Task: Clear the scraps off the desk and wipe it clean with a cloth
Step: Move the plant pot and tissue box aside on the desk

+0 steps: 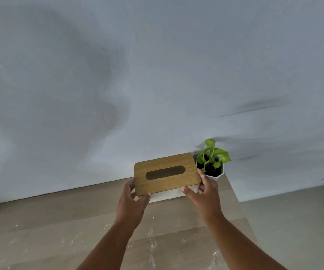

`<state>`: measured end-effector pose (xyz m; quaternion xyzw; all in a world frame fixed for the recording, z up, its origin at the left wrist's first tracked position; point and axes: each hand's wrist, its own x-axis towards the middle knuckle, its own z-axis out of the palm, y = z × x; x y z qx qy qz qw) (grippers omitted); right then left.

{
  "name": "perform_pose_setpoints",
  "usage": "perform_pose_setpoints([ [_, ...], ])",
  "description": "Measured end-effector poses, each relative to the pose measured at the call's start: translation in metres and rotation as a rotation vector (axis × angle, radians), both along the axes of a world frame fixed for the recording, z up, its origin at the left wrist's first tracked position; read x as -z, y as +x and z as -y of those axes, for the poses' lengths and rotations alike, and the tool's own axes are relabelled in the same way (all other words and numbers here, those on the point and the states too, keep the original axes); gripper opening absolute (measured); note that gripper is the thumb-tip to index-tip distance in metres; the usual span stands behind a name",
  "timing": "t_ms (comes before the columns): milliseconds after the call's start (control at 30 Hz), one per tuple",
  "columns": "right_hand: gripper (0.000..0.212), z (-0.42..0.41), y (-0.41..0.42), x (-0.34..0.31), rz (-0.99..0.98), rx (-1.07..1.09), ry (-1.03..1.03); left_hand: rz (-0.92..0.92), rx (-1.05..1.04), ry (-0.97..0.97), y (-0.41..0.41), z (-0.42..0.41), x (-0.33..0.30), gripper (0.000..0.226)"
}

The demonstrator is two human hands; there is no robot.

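While both hands, left point(132, 199) and right point(206, 193), are gripping the tissue box point(166, 175) at its ends, its right end is risking knocking the plant point(211, 162) just beside it off the tabletop point(59, 221).

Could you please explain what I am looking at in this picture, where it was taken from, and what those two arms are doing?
There is no machine here: a person wears a camera on the head, looking forward and down, so you see their own arms. The left hand and right hand grip the two ends of a tissue box with a wooden lid and an oval slot. It sits at the back of a pale wooden desk by the wall. Beside it stands a small potted plant. Small white scraps dot the desk.
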<state>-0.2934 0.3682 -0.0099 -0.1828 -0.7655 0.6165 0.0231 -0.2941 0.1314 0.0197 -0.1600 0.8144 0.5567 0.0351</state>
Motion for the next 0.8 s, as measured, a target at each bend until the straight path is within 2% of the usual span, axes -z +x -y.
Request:
perform_pose_setpoints([
  [267,0.092,-0.003,0.009,-0.016,0.002,-0.005,0.068,0.032,0.013,0.007,0.01,0.005,-0.012,0.064],
  [433,0.092,-0.007,0.034,-0.02,-0.003,-0.009,0.15,0.011,0.008,-0.021,0.028,0.009,-0.018,0.076],
  [800,0.063,-0.017,0.126,-0.029,0.011,-0.045,0.291,-0.015,-0.016,-0.006,0.115,0.028,-0.016,0.066],
])
